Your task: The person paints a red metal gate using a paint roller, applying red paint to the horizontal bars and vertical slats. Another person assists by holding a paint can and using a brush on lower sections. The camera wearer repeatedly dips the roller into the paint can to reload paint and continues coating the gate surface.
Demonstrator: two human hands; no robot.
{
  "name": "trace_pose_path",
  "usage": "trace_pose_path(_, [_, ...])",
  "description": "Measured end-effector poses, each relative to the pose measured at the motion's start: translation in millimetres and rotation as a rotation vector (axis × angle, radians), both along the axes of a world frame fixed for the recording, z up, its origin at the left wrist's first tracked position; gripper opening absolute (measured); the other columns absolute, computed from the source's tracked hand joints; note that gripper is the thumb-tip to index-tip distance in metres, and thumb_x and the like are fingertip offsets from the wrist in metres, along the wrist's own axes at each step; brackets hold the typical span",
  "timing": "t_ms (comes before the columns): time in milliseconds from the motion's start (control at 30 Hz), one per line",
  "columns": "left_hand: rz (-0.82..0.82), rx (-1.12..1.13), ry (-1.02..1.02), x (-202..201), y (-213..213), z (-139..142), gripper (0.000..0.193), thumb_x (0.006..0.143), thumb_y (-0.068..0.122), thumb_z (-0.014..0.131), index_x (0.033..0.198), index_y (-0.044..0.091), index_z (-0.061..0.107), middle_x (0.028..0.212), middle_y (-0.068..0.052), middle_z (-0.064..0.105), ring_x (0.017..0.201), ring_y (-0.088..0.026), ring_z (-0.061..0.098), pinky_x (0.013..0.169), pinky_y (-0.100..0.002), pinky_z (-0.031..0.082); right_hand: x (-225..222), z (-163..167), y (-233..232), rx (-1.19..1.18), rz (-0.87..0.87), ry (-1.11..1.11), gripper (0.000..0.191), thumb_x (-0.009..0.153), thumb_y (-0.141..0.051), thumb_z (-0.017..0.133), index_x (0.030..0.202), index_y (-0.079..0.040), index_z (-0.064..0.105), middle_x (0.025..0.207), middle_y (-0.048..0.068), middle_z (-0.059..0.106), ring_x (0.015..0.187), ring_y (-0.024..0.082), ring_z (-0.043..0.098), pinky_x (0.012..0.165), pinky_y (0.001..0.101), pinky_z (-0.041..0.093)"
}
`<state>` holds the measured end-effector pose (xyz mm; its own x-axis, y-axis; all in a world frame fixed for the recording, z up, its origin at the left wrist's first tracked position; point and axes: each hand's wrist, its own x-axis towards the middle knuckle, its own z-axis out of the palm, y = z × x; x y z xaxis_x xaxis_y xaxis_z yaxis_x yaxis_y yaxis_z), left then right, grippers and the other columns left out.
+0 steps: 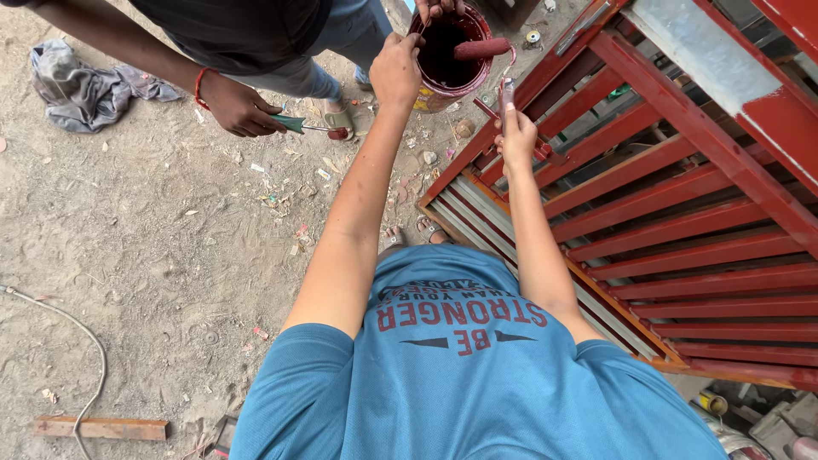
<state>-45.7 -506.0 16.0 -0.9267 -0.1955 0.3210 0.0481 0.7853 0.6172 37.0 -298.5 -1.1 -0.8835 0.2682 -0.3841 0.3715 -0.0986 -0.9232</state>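
Note:
My left hand (396,70) grips the near rim of a paint bucket (434,92) filled with dark red paint. My right hand (517,138) is closed on the handle of a paint roller (482,48), and the roller's red sleeve lies across the bucket's right rim. Another person stands opposite me. One of that person's hands (440,8) holds the bucket's far rim, and the other hand (239,109) holds a green-handled brush (300,125) with a red tip.
A red-painted metal gate with slats (673,221) lies flat at the right, under my right arm. Sandy ground with debris spreads to the left, with a grey cloth (81,85), a hose (89,341) and a wooden strip (100,428).

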Motion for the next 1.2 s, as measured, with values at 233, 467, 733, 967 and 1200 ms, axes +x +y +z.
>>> trace_pose_path(233, [-0.009, -0.02, 0.026, 1, -1, 1, 0.017, 0.091, 0.014, 0.067, 0.103, 0.02, 0.078, 0.098, -0.005, 0.068, 0.083, -0.032, 0.069, 0.071, -0.045, 0.054, -8, 3, 6, 0.031, -0.074, 0.046, 0.038, 0.106, -0.039, 0.054, 0.1, -0.003, 0.065, 0.076, -0.001, 0.058, 0.05, 0.004, 0.046, 0.04, 0.0221, 0.033])
trace_pose_path(467, [0.01, -0.043, -0.033, 3, -3, 5, 0.016, 0.091, 0.015, 0.067, 0.099, 0.021, 0.078, 0.094, -0.005, 0.067, 0.08, -0.031, 0.069, 0.069, -0.045, 0.054, -25, 8, 0, 0.002, -0.12, 0.076, 0.039, 0.108, -0.037, 0.052, 0.11, -0.001, 0.066, 0.075, -0.001, 0.058, 0.048, 0.004, 0.046, 0.039, 0.0223, 0.032])
trace_pose_path(733, [0.013, -0.027, -0.035, 3, -9, 2, 0.017, 0.09, 0.016, 0.07, 0.103, 0.022, 0.079, 0.095, -0.004, 0.068, 0.081, -0.031, 0.069, 0.07, -0.045, 0.054, -25, 2, 21, -0.043, -0.141, 0.006, 0.04, 0.108, -0.038, 0.057, 0.115, 0.0, 0.067, 0.077, -0.003, 0.058, 0.048, 0.001, 0.042, 0.039, 0.0197, 0.029])
trace_pose_path(967, [-0.057, 0.022, -0.019, -2, -15, -14, 0.066, 0.082, 0.03, 0.083, 0.137, 0.006, 0.057, 0.123, -0.016, 0.063, 0.101, -0.038, 0.067, 0.084, -0.045, 0.055, 14, -6, 50, -0.262, 0.025, 0.109, 0.04, 0.108, -0.038, 0.054, 0.125, -0.004, 0.064, 0.081, -0.004, 0.059, 0.049, -0.001, 0.039, 0.041, 0.0175, 0.026])
trace_pose_path(1200, [-0.079, 0.069, 0.042, 10, 7, -20, 0.048, 0.086, 0.025, 0.077, 0.132, 0.016, 0.066, 0.124, -0.007, 0.071, 0.106, -0.031, 0.071, 0.087, -0.041, 0.057, 43, -13, 84, -0.383, 0.05, 0.157, 0.041, 0.112, -0.038, 0.049, 0.127, -0.002, 0.061, 0.087, -0.003, 0.058, 0.053, 0.0, 0.041, 0.045, 0.0174, 0.028])
